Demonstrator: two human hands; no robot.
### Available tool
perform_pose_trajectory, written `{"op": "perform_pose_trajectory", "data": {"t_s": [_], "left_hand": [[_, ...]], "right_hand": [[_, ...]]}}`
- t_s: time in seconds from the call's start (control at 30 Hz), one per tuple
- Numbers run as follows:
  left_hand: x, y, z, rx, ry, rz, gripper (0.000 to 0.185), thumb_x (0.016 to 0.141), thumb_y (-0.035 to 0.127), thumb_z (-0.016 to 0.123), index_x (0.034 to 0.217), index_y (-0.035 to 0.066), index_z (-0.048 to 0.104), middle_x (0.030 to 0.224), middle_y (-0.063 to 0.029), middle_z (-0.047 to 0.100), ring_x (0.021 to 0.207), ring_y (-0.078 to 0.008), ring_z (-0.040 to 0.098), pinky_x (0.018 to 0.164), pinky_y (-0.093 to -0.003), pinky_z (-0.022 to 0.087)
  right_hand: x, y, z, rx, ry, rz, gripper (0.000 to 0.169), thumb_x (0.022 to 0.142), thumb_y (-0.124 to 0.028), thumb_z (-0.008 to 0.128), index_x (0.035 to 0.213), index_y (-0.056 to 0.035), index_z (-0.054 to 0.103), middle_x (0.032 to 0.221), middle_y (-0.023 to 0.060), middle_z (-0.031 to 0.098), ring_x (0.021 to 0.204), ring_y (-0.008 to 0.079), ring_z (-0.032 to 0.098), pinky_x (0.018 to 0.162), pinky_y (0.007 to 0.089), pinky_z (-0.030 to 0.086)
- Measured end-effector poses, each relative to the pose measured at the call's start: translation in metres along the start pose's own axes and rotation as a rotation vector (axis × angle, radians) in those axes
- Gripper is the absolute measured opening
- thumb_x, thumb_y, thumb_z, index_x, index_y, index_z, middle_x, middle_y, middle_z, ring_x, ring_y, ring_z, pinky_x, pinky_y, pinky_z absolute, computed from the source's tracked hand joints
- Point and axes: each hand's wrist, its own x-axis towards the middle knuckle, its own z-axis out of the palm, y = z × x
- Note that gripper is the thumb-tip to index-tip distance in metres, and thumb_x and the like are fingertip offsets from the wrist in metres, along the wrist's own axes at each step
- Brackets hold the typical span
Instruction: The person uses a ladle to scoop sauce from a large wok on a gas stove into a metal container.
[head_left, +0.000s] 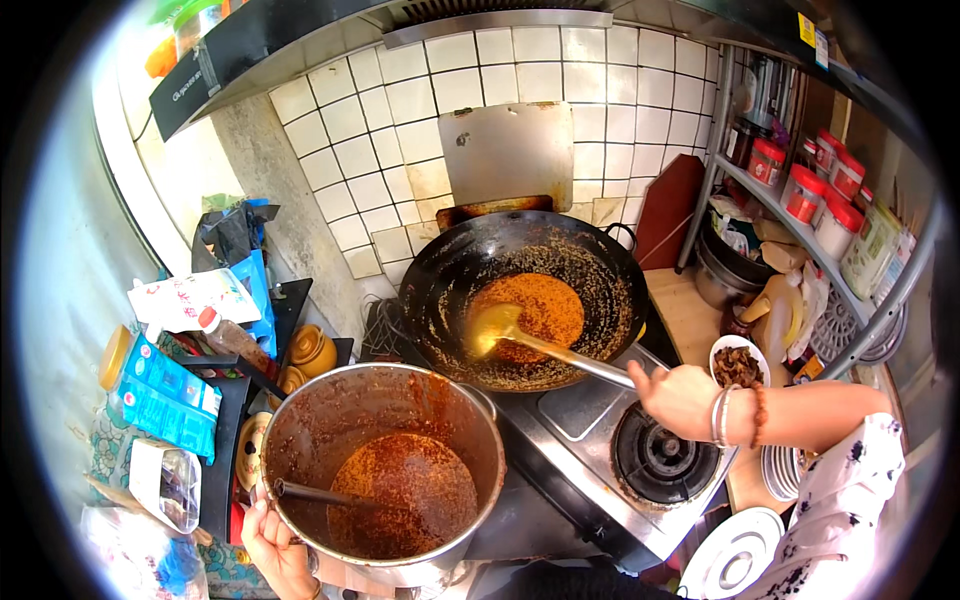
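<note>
My right hand (671, 401) grips the metal handle of a wok ladle (555, 349). Its oily head is blurred at the left side of the red-orange chilli oil (540, 304) in a black wok (442, 277). Bits of seasoning cling all over the wok's inner wall. Nearer to me is a deep steel stockpot (300, 435), its inside stained red, with a dark red oily liquid (420, 480) at the bottom. A metal handle (322, 493) of some utensil leans in that liquid. My left hand (274, 544) holds the stockpot at its left edge; the pot partly hides the fingers.
The wok stands on a steel gas stove with a bare burner (667, 450) at right. A small bowl of dark pieces (739, 365) and a round lid (739, 551) are beside the stove. Red-lidded jars (804, 193) fill a metal rack at right. Bags (169, 394) and bottles crowd the left.
</note>
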Motion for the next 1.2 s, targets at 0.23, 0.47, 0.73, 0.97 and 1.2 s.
{"op": "perform_pose_trajectory", "data": {"t_s": [0.23, 0.47, 0.73, 0.97, 1.2], "left_hand": [[-0.003, 0.005, -0.006, -0.045, -0.177, -0.051, 0.027, 0.085, -0.002, 0.043, 0.111, -0.007, 0.047, 0.048, 0.0116, 0.024, 0.035, -0.0002, 0.015, 0.03, -0.0174, 0.012], [0.001, 0.006, -0.012, -0.08, -0.195, -0.056, 0.028, 0.086, -0.002, 0.042, 0.112, -0.008, 0.046, 0.048, 0.0115, 0.022, 0.035, 0.0, 0.015, 0.031, -0.0174, 0.012], [-0.006, -0.005, 0.006, 0.075, 0.05, 0.083, 0.032, 0.086, 0.0, 0.043, 0.117, -0.008, 0.047, 0.05, 0.0108, 0.033, 0.035, 0.0013, 0.021, 0.031, -0.0128, 0.02], [-0.009, -0.005, 0.007, 0.082, 0.078, 0.105, 0.03, 0.086, -0.001, 0.042, 0.114, -0.007, 0.048, 0.049, 0.0113, 0.032, 0.034, 0.0006, 0.019, 0.031, -0.0138, 0.018], [-0.002, 0.003, -0.016, -0.075, -0.136, -0.044, 0.03, 0.085, -0.002, 0.042, 0.114, -0.005, 0.046, 0.05, 0.0118, 0.022, 0.035, 0.0003, 0.015, 0.03, -0.0167, 0.013]], "right_hand": [[0.04, 0.005, 0.02, 0.079, 0.138, 0.074, 0.048, 0.073, -0.003, 0.052, 0.116, 0.0157, 0.041, 0.065, 0.0139, 0.061, 0.059, 0.027, 0.063, 0.05, 0.0357, 0.05], [0.075, -0.009, 0.031, 0.15, 0.242, 0.01, 0.04, 0.077, -0.003, 0.049, 0.112, 0.0144, 0.041, 0.066, 0.0157, 0.061, 0.058, 0.0301, 0.062, 0.049, 0.038, 0.05], [-0.007, 0.007, 0.001, 0.03, -0.018, 0.038, 0.048, 0.07, -0.005, 0.055, 0.111, 0.0161, 0.043, 0.067, 0.0146, 0.061, 0.058, 0.0267, 0.062, 0.048, 0.0362, 0.049], [0.118, 0.012, 0.038, 0.205, 0.206, 0.206, 0.033, 0.077, -0.003, 0.05, 0.106, 0.0123, 0.046, 0.064, 0.0159, 0.062, 0.06, 0.0299, 0.063, 0.053, 0.038, 0.051], [0.118, -0.001, 0.042, 0.224, 0.174, 0.135, 0.028, 0.078, -0.004, 0.048, 0.102, 0.0112, 0.048, 0.066, 0.0161, 0.062, 0.062, 0.0322, 0.063, 0.056, 0.041, 0.051]]}}
